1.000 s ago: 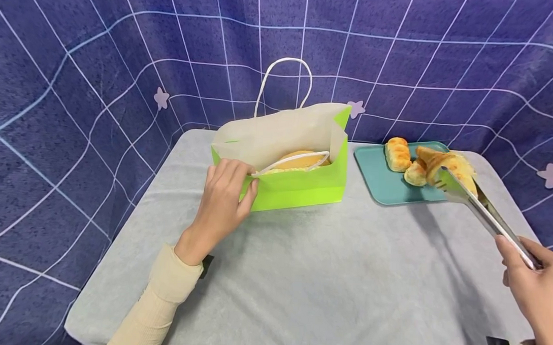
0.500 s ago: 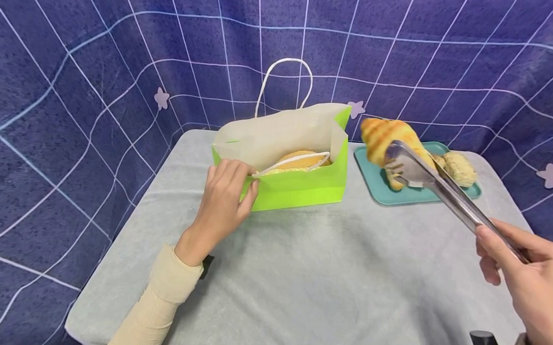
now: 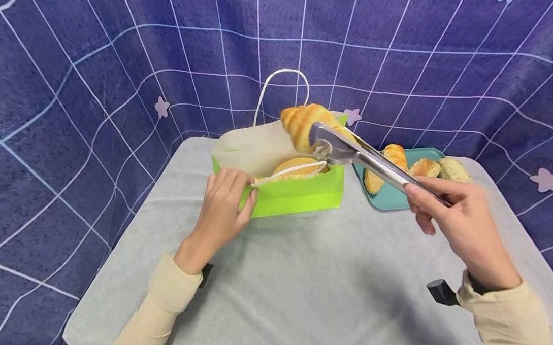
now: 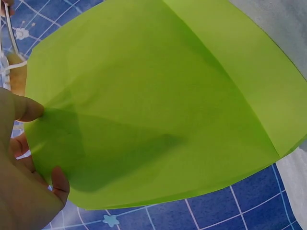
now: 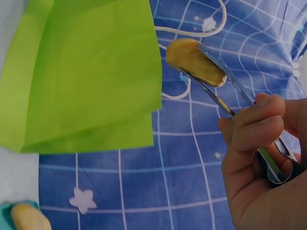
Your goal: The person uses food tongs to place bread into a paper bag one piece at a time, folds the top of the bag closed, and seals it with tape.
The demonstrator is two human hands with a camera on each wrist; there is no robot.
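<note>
My right hand [image 3: 458, 219] grips a pair of metal tongs [image 3: 373, 163], whose ends pinch a golden croissant [image 3: 305, 124]. The croissant hangs in the air over the mouth of a lime-green paper bag [image 3: 298, 196]. At the bag's left front rim my left hand [image 3: 222, 206] pinches the edge between thumb and fingers; the left wrist view shows the thumb on the green outside [image 4: 144, 110]. Inside the bag lies a round golden bread [image 3: 297, 167], partly hidden by the front white handle. In the right wrist view the croissant [image 5: 194, 62] sits between the tong arms, beyond the bag's rim.
A teal tray [image 3: 387, 200] at the right holds several bread pieces, among them a long roll [image 3: 395, 155] and a pale bun [image 3: 455, 170]. The bag's rear white handle [image 3: 285, 71] stands upright. Behind the grey-covered table [image 3: 300, 285] hangs a blue gridded cloth [image 3: 377, 23].
My right hand has lifted the croissant with the tongs from over the tray and carried it left to above the bag. The left hand keeps its hold on the rim.
</note>
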